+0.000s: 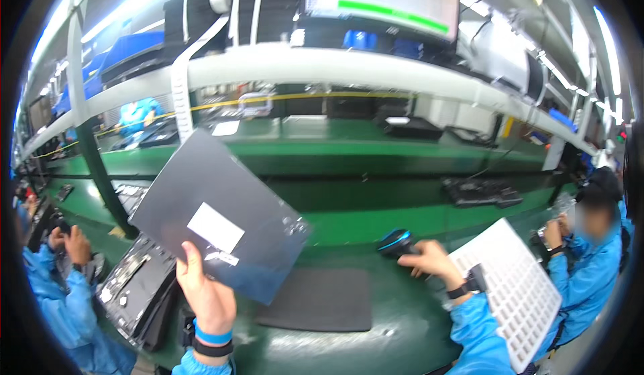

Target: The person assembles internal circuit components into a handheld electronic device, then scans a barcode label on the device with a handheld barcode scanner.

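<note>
Green workbench (402,335) under a white shelf rail (349,66), brightly lit.

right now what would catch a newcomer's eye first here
Probably the big grey panel with a white sticker, held up tilted by the left hand in the middle of the view. Next, the right hand gripping a black and blue scanner over the green bench, with a white grid tray to its right.

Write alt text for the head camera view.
The person's left hand holds up a flat dark grey rectangular panel with a white label, while the right hand grips a black and blue handheld scanner above a green workbench bearing a dark rectangular mat.
</note>
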The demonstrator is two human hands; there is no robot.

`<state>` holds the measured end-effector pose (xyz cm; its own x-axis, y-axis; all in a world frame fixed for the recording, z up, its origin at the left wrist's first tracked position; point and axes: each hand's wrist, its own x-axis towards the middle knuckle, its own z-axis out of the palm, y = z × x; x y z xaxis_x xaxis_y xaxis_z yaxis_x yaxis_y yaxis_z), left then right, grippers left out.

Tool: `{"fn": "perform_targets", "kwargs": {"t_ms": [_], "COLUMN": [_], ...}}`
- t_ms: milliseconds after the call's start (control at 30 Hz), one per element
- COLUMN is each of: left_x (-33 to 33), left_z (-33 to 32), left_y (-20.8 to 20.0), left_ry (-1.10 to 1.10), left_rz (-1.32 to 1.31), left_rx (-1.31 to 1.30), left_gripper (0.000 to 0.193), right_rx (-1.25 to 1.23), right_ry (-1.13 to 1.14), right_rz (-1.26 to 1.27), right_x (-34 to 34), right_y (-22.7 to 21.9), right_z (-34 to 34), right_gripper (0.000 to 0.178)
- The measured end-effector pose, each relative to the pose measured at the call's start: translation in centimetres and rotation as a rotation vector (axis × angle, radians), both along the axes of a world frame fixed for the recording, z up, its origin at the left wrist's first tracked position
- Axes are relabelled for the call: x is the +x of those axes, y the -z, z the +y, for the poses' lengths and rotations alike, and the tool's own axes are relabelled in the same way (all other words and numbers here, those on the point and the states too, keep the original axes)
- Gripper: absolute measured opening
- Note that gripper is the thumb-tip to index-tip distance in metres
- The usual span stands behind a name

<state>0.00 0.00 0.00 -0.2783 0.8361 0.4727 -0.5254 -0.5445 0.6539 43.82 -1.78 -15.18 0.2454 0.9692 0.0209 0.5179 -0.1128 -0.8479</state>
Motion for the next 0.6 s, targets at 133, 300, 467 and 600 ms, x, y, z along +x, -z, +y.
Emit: {"fn": "perform_targets", "kwargs": {"t_ms": [133, 300, 467, 600], "left_x": [5.9, 7.4, 9.3, 10.2], "left_z": [-2.9, -1.2, -1.9, -2.9], "left_y": [2.1, 1.9, 1.0, 0.3], "left_ry": [0.037, 0.031, -0.106, -0.169], "left_rz": [-0.132, -0.136, -0.159, -0.109], "left_rx": [-0.022, 0.007, -0.025, -0.056], "left_gripper": [0.044, 0.043, 0.039, 0.04], "right_rx": [0.062, 0.34, 0.638, 0.663], "right_ry": [-0.173, -0.473, -0.743, -0.832], "right_rz": [-0.032, 0.097, 0.016, 0.092], "right_x": [4.0, -7.1, -11.4, -12.6], "right_y": [-3.7, -10.6, -13.2, -12.3], "right_z": [-3.6, -9.2, -10.1, -9.1], "right_gripper": [0.034, 0.051, 0.051, 0.054]}}
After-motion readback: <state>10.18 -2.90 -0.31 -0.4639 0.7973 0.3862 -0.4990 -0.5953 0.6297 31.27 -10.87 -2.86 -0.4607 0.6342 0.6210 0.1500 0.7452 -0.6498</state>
